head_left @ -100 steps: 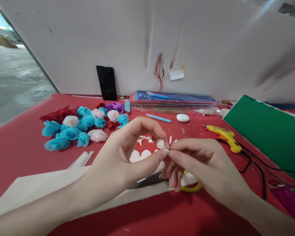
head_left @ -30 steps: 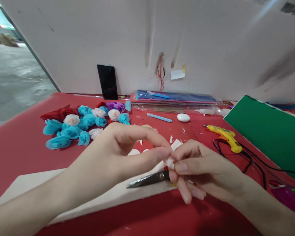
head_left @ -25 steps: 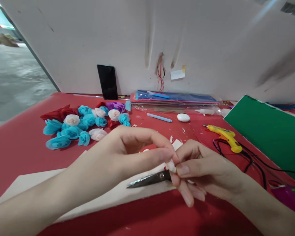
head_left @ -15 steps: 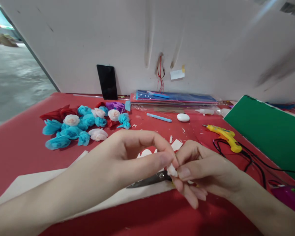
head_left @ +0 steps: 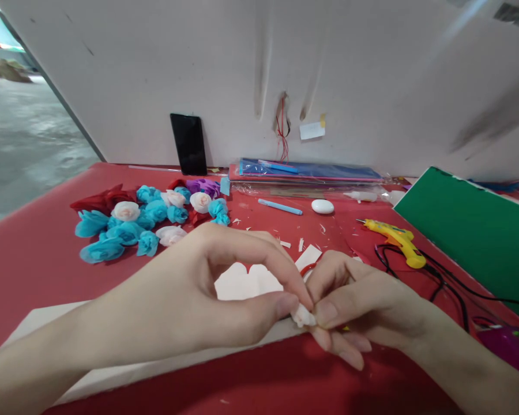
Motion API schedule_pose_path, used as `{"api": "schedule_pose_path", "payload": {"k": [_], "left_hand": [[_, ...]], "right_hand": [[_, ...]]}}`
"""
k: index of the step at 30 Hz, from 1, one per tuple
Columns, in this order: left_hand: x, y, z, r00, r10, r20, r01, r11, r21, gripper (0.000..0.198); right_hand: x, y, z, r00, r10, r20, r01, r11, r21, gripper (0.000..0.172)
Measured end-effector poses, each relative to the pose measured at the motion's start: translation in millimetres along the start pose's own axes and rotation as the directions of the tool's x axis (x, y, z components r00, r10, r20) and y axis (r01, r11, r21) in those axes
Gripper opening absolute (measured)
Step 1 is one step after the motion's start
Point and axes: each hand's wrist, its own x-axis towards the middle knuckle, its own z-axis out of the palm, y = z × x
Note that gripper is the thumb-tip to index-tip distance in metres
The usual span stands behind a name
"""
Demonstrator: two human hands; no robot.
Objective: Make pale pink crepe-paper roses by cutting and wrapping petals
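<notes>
Between my two hands is a small pale pink paper flower, partly hidden by the fingers. My left hand pinches its left side between thumb and forefinger. On the other side, the thumb and forefinger of my right hand grip it, with the remaining fingers curled loosely below. Behind the hands lies a white paper piece with a scalloped edge. A long cream paper sheet stretches under my left forearm. One red scissor handle shows near my right hand; the blades are hidden.
Blue, pink, red and purple paper flowers are heaped at the left. A phone leans on the wall. A blue pen and a white oval object lie ahead. At right are a yellow glue gun, its cord and a green board.
Both hands have moved slightly down with the flower still pinched between them. The dark scissor blade seen before is now hidden behind my left hand, and the scalloped paper shows more.
</notes>
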Motion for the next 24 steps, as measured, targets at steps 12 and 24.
{"api": "schedule_pose_path", "payload": {"k": [12, 24], "left_hand": [[-3.1, -4.4, -0.5, 0.998, -0.065, -0.018, 0.067, 0.991, 0.112, 0.014], [0.1, -5.9, 3.9, 0.999, -0.051, 0.015, 0.049, 0.993, 0.111, 0.016]], "right_hand": [[-0.8, -1.2, 1.3, 0.992, 0.104, -0.067, -0.108, 0.993, -0.046, 0.012], [0.1, -0.9, -1.2, 0.983, 0.168, -0.076, -0.172, 0.983, -0.06, 0.012]]}}
